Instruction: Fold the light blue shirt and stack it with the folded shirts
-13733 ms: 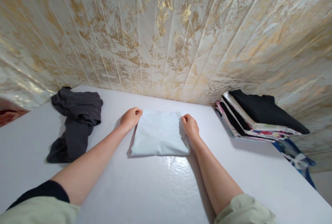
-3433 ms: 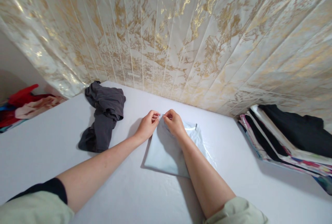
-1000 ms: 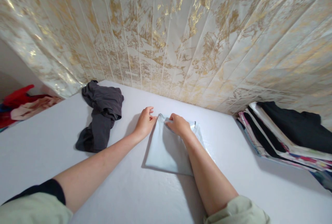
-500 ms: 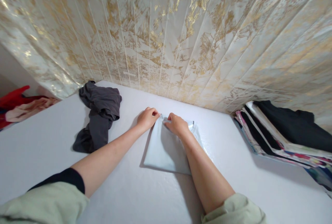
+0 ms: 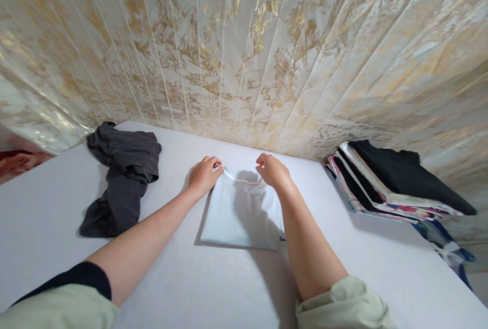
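A pale blue T-shirt (image 5: 232, 217), folded into a flat, roughly square shape, lies on the white table (image 5: 190, 288). Its curved neckline faces the far side, and a small dark mark shows near its lower right corner. At the far left corner of the shirt, my left hand (image 5: 205, 175) pinches the cloth by the collar. My right hand (image 5: 275, 171) is at the right end of the neckline, fingers bent and slightly apart, with no cloth visible between them. My right forearm covers the shirt's right edge.
A crumpled dark grey garment (image 5: 122, 176) lies on the left. To the right stands a stack of folded clothes (image 5: 389, 186), black on top, with a blue patterned cloth (image 5: 444, 242) beside it. A gold-patterned curtain (image 5: 244, 64) hangs behind the table. Reddish cloth (image 5: 23, 163) shows at far left.
My right hand has moved away from my left along the neckline, and more of the collar shows. The shirt's front lies flatter, with the dark mark now visible. The view has shifted slightly right.
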Tool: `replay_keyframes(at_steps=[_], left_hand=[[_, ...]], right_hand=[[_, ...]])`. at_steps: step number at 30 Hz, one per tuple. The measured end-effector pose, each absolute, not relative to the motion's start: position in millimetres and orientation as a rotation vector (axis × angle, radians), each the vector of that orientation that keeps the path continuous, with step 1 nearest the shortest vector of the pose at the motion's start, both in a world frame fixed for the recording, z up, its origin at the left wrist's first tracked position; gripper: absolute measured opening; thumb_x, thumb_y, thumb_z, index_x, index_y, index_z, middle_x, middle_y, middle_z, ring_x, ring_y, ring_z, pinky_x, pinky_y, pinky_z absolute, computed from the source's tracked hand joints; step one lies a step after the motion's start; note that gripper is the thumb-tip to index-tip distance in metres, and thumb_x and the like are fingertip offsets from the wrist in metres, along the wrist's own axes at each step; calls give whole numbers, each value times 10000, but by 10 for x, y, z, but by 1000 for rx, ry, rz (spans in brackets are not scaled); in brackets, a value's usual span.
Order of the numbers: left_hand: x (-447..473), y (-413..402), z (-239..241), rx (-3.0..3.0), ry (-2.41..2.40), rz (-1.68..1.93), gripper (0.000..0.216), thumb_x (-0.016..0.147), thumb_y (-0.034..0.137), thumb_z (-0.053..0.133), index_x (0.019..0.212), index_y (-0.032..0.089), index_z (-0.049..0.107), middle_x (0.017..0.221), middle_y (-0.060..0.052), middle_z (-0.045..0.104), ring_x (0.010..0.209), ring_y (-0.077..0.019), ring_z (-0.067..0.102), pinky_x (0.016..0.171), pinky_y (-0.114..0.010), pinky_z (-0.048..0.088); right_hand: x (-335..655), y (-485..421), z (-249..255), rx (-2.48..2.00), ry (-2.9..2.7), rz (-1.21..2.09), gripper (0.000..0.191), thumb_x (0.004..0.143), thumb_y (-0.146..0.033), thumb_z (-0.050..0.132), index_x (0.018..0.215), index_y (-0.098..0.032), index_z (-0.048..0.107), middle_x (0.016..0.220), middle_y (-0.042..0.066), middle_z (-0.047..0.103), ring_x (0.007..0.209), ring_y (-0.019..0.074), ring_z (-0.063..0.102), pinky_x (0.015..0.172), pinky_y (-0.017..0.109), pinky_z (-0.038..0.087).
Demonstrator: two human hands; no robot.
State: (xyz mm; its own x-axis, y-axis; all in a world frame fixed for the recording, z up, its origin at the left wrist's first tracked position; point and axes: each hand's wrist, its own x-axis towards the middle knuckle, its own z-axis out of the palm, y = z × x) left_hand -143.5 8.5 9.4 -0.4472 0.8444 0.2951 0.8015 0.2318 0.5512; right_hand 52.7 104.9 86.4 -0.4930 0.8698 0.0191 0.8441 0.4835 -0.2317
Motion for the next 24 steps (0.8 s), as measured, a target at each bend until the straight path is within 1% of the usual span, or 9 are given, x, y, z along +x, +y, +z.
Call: replay_keyframes(at_steps=[2,5,8,11,14,18,21,24], left_hand=[[-1453,94,96,1646,2360,1021,160,848,335,584,962,261,668,975,-11,644,827,-168,636,735,-273,419],[-1463,106,107,1664,2328,994,148,855,332,570,934,275,681,977,-2,648,823,-167,636,756,-284,413],[-1458,112,123,1661,2329,975,130,848,332,571,895,272,676,958,0,652,832,-173,633,743,-285,411],[-1453,112,131,1672,2336,960,117,844,332,574,857,262,666,944,0,656,831,-173,629,740,-283,413],[-1454,113,131,1680,2333,948,121,846,334,567,853,258,662,950,1,654,846,-170,627,746,-278,415],[-1446,126,140,1659,2360,896,136,851,341,557,855,248,656,958,3,653,866,-168,626,765,-281,420],[-1425,133,157,1630,2416,860,140,851,337,550,852,239,650,955,0,653,860,-171,627,782,-294,423],[-1417,130,159,1618,2424,878,139,848,330,544,846,233,643,953,-2,656,832,-167,626,778,-294,431]], right_hand=[[789,1220,882,-1540,-2503,293,256,813,-180,529,1029,-220,661,1037,83,682,889,211,617,728,301,417],[1136,1366,724,-1516,-2463,394,263,806,-154,520,1006,-204,684,968,63,684,822,170,613,739,269,423],[1314,1360,433,-1383,-2394,582,232,799,-167,526,970,-175,683,946,53,675,821,150,608,759,249,437],[1347,1303,216,-1355,-2264,652,186,804,-227,525,901,-162,670,884,42,669,761,154,602,702,253,444],[1334,1291,158,-1387,-2202,613,174,800,-282,546,846,-163,663,834,38,658,700,156,584,651,257,424],[1325,1317,182,-1429,-2243,552,135,805,-278,562,788,-168,639,795,25,634,713,146,572,661,245,403],[1315,1295,192,-1537,-2250,394,139,836,-292,556,784,-180,621,824,27,615,749,145,564,670,241,384],[1295,1210,240,-1652,-2229,231,143,868,-308,540,842,-193,620,907,47,607,758,152,554,638,249,360]])
